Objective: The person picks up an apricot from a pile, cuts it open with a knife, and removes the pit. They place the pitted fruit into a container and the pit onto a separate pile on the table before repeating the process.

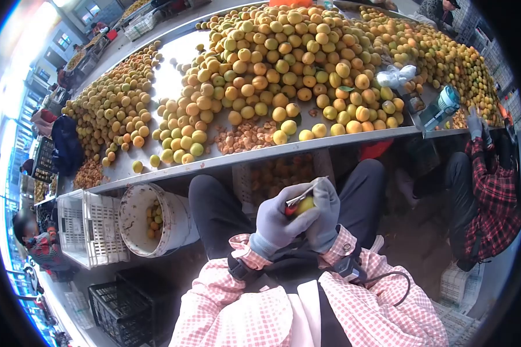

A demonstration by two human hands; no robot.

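Note:
Both my hands wear grey gloves and meet above my lap. My left hand (283,218) is closed around a small tool with a red part (291,209) and a thin metal end. In my right hand (324,211) is a yellow-green fruit (304,205), partly hidden by the fingers, with the tool against it. Beyond them, a large heap of yellow-orange fruit (272,63) lies on the metal table (226,161). Small brown-orange pieces (246,137) lie near the table's front edge.
A white bucket (171,222) with some fruit and white crates (92,228) stand at left. Below the table is a crate of pieces (283,173). A bottle (440,109) and plastic bag (396,76) are at right. Co-workers sit on both sides.

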